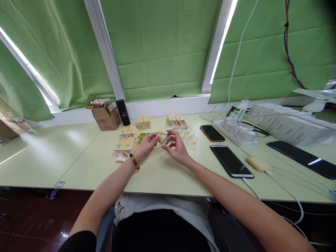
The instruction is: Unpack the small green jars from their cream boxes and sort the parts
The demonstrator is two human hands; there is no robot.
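Note:
A small clear plastic case [163, 139] with something yellow in it is held up over the table, between my two hands. My left hand [146, 147], with a beaded bracelet at the wrist, pinches its left side between thumb and fingers. My right hand [179, 148] curves round the right side, its fingertips at the case. Several similar clear cases [193, 141] with yellow centres lie just beyond my right hand. Green pieces [142, 135] lie behind my left hand, partly hidden by it. Several small cream cartons [129, 145] stand to the left of that hand.
More cartons stand farther back, one pair [143, 122] near the black cylinder [123, 112] and brown cardboard box [107, 117]. On the right lie two phones [212, 133], a dark slab [301, 159], a power strip [233, 131], a cream charger [258, 163], cables and white boxes [291, 122].

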